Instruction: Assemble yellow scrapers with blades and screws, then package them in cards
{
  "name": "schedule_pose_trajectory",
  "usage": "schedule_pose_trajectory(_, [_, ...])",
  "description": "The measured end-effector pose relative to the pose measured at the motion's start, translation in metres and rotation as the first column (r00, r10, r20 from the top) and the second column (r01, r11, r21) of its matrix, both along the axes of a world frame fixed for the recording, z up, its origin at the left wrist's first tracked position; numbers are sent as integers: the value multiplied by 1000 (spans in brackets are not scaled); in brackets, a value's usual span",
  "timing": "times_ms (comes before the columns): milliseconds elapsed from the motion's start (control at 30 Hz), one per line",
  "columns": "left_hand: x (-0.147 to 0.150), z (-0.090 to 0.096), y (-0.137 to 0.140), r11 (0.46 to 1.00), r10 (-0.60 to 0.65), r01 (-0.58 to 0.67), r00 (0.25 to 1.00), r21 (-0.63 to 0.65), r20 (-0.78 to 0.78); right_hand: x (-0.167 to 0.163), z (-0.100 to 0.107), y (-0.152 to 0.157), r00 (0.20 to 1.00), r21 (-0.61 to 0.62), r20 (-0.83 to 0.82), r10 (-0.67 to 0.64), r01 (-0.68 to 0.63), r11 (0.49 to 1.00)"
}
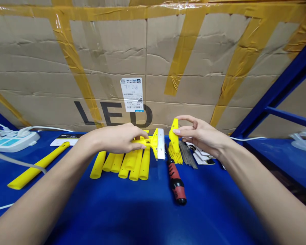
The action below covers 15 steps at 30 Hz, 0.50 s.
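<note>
My left hand [129,137] grips a yellow scraper head [155,143] by its narrow end, and a silvery metal blade [161,144] lies along its wide edge. In my right hand [201,132] a flat yellow plastic plate [174,131] is pinched upright between thumb and fingers, a short way right of the blade. More yellow plates [175,153] lie stacked just below it. Between and below the hands rests a red and black screwdriver [177,183]. Several yellow tube handles [131,163] lie side by side under my left hand.
Thin grey metal strips [188,154] and printed papers [203,154] lie beneath my right hand. A single yellow handle [39,165] and a white power strip [14,139] are at left. Behind the blue table [142,214] stands a large taped carton [112,61]. A blue frame post [272,88] rises at right.
</note>
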<state>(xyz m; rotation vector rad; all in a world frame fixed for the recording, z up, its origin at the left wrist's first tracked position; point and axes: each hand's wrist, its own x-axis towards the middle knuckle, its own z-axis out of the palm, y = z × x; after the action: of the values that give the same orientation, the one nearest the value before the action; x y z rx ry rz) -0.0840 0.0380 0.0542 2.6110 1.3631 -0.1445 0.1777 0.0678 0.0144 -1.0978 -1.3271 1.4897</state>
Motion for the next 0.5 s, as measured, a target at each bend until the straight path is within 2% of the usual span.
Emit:
schedule_pose_trajectory(167, [2, 0, 0, 1000, -24, 24, 999, 1, 20, -12, -6, -3, 998, -67, 52, 29, -26, 997])
schedule_pose_trajectory(400, [5, 4, -2, 999, -44, 45, 997, -21, 68, -32, -17, -10, 991, 39, 135, 1, -6, 999])
schedule_pose_trajectory(500, [4, 3, -2, 998, -55, 57, 995, -26, 85, -36, -19, -12, 993, 17, 119, -10, 8, 1000])
